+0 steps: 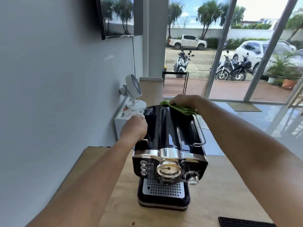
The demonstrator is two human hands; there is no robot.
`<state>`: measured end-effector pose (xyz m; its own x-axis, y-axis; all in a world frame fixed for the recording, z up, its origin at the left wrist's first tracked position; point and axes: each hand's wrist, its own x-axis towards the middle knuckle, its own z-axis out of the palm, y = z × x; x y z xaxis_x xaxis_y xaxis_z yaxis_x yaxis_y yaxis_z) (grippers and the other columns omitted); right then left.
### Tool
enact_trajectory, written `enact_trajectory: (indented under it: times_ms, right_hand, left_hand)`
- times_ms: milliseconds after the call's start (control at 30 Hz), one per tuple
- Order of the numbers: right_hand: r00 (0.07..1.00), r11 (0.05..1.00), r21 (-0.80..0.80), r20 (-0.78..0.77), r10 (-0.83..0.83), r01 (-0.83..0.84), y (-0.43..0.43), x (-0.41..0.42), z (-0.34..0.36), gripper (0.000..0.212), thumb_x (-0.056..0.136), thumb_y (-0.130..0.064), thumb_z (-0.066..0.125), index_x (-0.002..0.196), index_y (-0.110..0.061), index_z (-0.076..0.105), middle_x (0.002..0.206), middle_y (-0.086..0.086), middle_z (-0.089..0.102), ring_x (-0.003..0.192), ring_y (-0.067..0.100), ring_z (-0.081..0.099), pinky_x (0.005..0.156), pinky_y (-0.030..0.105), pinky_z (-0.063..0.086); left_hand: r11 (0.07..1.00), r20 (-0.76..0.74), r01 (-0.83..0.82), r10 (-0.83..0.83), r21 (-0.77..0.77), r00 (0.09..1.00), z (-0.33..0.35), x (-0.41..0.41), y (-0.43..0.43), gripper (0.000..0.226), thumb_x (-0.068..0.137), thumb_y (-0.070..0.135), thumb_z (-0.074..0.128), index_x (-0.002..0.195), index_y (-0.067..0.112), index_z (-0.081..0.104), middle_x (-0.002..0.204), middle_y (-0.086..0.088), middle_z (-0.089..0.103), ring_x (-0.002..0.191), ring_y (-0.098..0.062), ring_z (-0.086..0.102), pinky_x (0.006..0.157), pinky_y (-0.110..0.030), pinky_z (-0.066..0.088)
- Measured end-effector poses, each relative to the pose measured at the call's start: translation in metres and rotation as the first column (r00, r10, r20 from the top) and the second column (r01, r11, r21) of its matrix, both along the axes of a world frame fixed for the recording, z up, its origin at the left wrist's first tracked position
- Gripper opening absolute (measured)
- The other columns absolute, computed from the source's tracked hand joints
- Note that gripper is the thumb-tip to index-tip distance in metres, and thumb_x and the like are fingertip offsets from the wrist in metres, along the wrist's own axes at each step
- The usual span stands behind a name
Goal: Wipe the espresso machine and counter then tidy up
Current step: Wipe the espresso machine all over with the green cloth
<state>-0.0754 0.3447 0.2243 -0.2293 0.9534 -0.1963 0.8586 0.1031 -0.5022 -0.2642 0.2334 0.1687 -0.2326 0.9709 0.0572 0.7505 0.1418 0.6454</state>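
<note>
I'm seeing right hand (183,101) fingers curling over green cloth (181,110) atop espresso machine (168,128); left hand (133,128) fingers gripping its side.

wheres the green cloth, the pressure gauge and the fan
green cloth (184,110), head view, on its folded near edge
pressure gauge (168,169), head view, on the centre of the dial face
fan (134,86), head view, on its round grille
</note>
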Motion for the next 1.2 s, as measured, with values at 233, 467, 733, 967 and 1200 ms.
enact_trajectory:
  times_ms: [233, 467, 733, 967, 1200]
  right_hand:
    - [0.862, 0.881, -0.047, 0.186, 0.471, -0.471, -0.003, -0.1, -0.005, 0.037, 0.104, -0.015, 0.039, 0.136, -0.015, 0.057, 0.138, 0.006, 0.054, 0.126, 0.019, 0.047, 0.102, 0.021, 0.03]
    - [0.906, 0.936, -0.067, 0.238, 0.35, -0.345, 0.005, -0.051, 0.005, 0.041, 0.106, -0.033, 0.037, 0.139, -0.013, 0.052, 0.147, 0.008, 0.048, 0.131, 0.022, 0.045, 0.107, 0.029, 0.028]
    - [0.885, 0.912, -0.408, -0.41, -0.218, 0.036, -0.008, 0.048, -0.023, 0.038, 0.106, -0.034, 0.038, 0.085, -0.009, 0.058, 0.067, 0.009, 0.066, 0.047, 0.013, 0.062, 0.045, 0.023, 0.054]
    - [0.718, 0.944, -0.306, -0.63, -0.296, 0.121, -0.022, 0.062, -0.047, 0.031, 0.103, -0.012, 0.039, 0.122, -0.013, 0.064, 0.09, 0.014, 0.069, 0.069, 0.019, 0.069, 0.064, 0.027, 0.057]
    - [0.989, 0.986, 0.155, 0.145, 0.04, -0.063, -0.026, -0.044, -0.014, 0.04, 0.103, -0.028, 0.038, 0.138, -0.017, 0.055, 0.137, 0.012, 0.057, 0.117, 0.027, 0.056, 0.096, 0.033, 0.042]
  left_hand:
    - [1.0, 0.051, -0.001, 0.002, -0.017, 0.999, -0.003, -0.004, 0.003, 0.038, 0.1, 0.028, 0.028, 0.113, 0.013, 0.06, 0.122, -0.015, 0.06, 0.111, -0.035, 0.055, 0.09, -0.038, 0.041]
    - [0.999, 0.124, 0.001, 0.003, -0.036, 0.992, -0.004, -0.002, 0.004, 0.036, 0.099, 0.029, 0.027, 0.103, 0.016, 0.06, 0.117, -0.012, 0.063, 0.108, -0.032, 0.057, 0.092, -0.04, 0.043]
    - [0.999, 0.146, -0.01, 0.015, -0.039, 0.989, -0.006, -0.001, 0.003, 0.032, 0.099, 0.027, 0.029, 0.098, 0.02, 0.06, 0.115, -0.009, 0.063, 0.106, -0.03, 0.056, 0.083, -0.035, 0.038]
    - [0.999, 0.117, 0.009, -0.002, -0.052, 0.993, -0.01, -0.001, 0.008, 0.038, 0.095, 0.018, 0.026, 0.111, 0.013, 0.061, 0.118, -0.009, 0.063, 0.094, -0.027, 0.052, 0.079, -0.032, 0.035]
    - [0.998, 0.145, 0.007, 0.002, -0.06, 0.989, -0.009, -0.002, 0.011, 0.038, 0.096, 0.022, 0.026, 0.108, 0.016, 0.061, 0.118, -0.01, 0.062, 0.094, -0.027, 0.051, 0.081, -0.033, 0.037]
